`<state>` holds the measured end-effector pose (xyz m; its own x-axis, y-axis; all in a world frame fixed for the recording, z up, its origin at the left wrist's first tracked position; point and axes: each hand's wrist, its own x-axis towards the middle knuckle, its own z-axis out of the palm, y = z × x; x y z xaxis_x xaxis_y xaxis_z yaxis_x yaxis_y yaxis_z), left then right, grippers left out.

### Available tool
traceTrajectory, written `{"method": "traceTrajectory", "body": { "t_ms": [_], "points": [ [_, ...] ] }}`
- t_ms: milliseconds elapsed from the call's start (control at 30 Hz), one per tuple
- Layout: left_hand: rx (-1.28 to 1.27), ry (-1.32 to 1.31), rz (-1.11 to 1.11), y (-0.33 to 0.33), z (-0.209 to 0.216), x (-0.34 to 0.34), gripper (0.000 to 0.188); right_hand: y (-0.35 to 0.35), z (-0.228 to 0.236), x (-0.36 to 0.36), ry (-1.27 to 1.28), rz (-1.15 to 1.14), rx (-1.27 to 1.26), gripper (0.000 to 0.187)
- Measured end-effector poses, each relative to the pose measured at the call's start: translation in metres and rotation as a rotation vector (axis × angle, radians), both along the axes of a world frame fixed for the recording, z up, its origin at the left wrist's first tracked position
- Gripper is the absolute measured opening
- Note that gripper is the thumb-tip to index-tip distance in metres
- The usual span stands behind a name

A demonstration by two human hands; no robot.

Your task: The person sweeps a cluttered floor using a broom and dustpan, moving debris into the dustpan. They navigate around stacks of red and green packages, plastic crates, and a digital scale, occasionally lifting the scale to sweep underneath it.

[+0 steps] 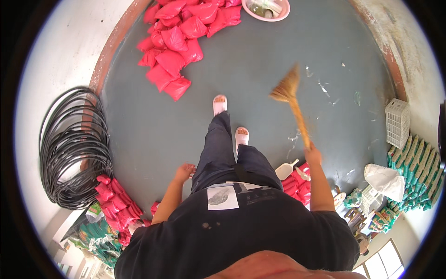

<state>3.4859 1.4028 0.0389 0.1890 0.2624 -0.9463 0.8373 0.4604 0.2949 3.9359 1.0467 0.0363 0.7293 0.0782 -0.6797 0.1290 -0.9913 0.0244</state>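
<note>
A straw-coloured broom with a thin wooden handle [292, 100] is gripped in the right hand [312, 152], whose fingers are closed around the lower end of the handle; the bristle head is held out over the dark grey-green floor [260, 69], ahead and to the right of the feet, blurred, so whether it touches the floor cannot be told. The left hand [184, 171] is seen beside the left thigh, empty, with the fingers loosely curled and touching nothing. Two feet in white open-toed sandals [220, 104] are planted on the floor, one ahead of the other. A heap of pink plastic-wrapped bags [179, 39] is piled on the floor ahead and to the left, well apart from the broom, and a pink round basin [267, 10] is seen just beyond it at the upper edge. A large coil of black hose [74, 149] is laid against the white wall on the left, with more pink bags near its lower end. Near the right hand, a white plastic scoop [285, 170] is seen lying on further pink bags, and a white slatted crate [397, 122] and stacked green packets [416, 172] are placed at the right.
</note>
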Motion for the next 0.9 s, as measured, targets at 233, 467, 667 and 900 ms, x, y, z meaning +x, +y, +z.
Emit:
{"method": "traceTrajectory", "body": {
  "t_ms": [233,467,667,900],
  "points": [
    [0.001,0.059,-0.062,0.097,-0.048,-0.009,0.02,0.331,-0.053,0.066,0.209,0.098,0.226,0.039],
    [0.184,-0.032,0.124,0.231,0.027,0.114,0.024,0.4,-0.098,0.17,0.362,-0.178,0.209,0.03],
    [-0.014,-0.016,0.132,0.235,-0.005,0.154,0.025,0.303,-0.016,0.174,0.279,-0.411,-0.01,0.037],
    [-0.099,0.136,-0.098,0.214,-0.019,0.204,0.023,0.361,-0.032,0.24,0.237,0.018,0.111,0.041]
  ]
}}
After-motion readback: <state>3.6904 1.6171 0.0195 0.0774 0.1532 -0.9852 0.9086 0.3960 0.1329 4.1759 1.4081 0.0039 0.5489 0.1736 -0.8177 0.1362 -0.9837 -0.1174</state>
